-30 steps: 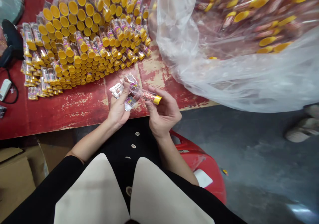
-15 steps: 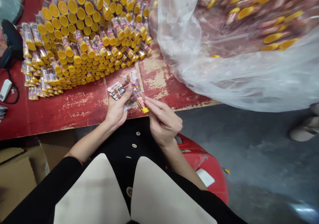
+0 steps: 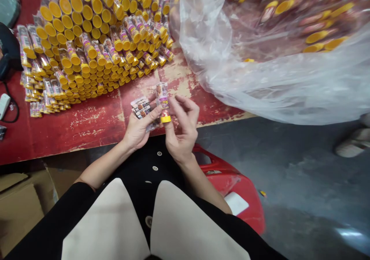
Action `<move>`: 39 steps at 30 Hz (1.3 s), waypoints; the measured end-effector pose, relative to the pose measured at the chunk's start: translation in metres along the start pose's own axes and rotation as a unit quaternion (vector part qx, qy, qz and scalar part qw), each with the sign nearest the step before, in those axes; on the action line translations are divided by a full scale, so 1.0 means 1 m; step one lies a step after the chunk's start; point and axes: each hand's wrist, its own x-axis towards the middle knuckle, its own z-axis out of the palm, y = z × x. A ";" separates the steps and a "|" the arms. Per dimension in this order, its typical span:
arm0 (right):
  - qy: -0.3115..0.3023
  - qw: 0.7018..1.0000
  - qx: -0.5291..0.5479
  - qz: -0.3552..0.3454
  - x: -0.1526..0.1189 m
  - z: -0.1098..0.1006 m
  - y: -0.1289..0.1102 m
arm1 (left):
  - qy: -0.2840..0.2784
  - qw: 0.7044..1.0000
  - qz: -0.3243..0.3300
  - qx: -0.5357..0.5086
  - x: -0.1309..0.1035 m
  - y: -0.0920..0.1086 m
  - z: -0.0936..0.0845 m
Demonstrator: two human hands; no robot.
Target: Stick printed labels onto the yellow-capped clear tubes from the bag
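Observation:
In my left hand (image 3: 139, 130) is a bunch of clear printed plastic sleeves (image 3: 141, 108). Its thumb also presses the side of a small clear tube (image 3: 163, 102) with a yellow cap (image 3: 165, 119), cap end toward me. A printed sleeve covers the tube's upper part. My right hand (image 3: 183, 131) is close along the tube's right side with its fingers apart. The right thumb is just below the cap; whether it touches is unclear. Both hands are over the table's front edge.
A large pile of sleeved, yellow-capped tubes (image 3: 95, 59) covers the back left of the red table (image 3: 95, 125). At right, a big clear plastic bag (image 3: 245, 86) holds more tubes. A red chair (image 3: 243, 190) is on the right, cardboard (image 3: 20, 210) lower left.
The tube has turned more upright and sits deeper in its sleeve. My right hand has opened from its pinch near the cap and shifted left. The view has moved slightly.

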 end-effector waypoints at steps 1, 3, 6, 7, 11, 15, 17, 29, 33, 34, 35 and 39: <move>-0.004 1.000 -0.021 -0.021 0.002 0.000 0.002 | -0.005 1.000 -0.003 0.002 -0.002 -0.001 -0.001; 0.008 0.998 -0.035 -0.042 0.006 -0.001 0.003 | -0.009 1.000 0.002 0.010 -0.004 -0.003 -0.002; 0.057 0.997 -0.036 -0.046 0.010 -0.001 0.004 | -0.015 0.999 0.023 0.041 -0.006 -0.007 -0.005; 0.068 0.996 -0.037 -0.046 0.011 0.000 0.004 | -0.017 0.998 0.031 0.053 -0.006 -0.008 -0.005; 0.086 0.994 -0.034 -0.051 0.017 0.005 0.005 | -0.018 0.997 0.041 0.066 -0.005 -0.007 -0.003; 0.090 0.994 0.000 -0.060 0.021 0.012 0.007 | -0.025 0.999 0.034 0.022 0.002 -0.001 0.001; 0.089 0.995 0.020 -0.050 0.026 0.016 0.011 | -0.032 0.998 0.048 0.001 0.008 0.002 0.001; -0.004 0.988 -0.076 -0.133 0.189 0.097 0.067 | 0.041 0.998 0.037 -0.010 0.034 0.033 -0.017; 0.060 0.973 -0.200 -0.097 0.238 -0.015 0.139 | 0.073 0.996 0.031 0.032 0.037 0.040 -0.036; 0.084 0.966 -0.239 -0.053 0.253 -0.050 0.157 | 0.075 0.996 0.021 0.037 0.038 0.039 -0.038; 0.097 0.956 -0.276 0.013 0.268 -0.083 0.173 | 0.076 0.996 0.009 0.042 0.038 0.036 -0.039; 0.079 0.950 -0.284 0.100 0.322 -0.154 0.208 | 0.087 0.994 -0.034 0.051 0.038 0.024 -0.026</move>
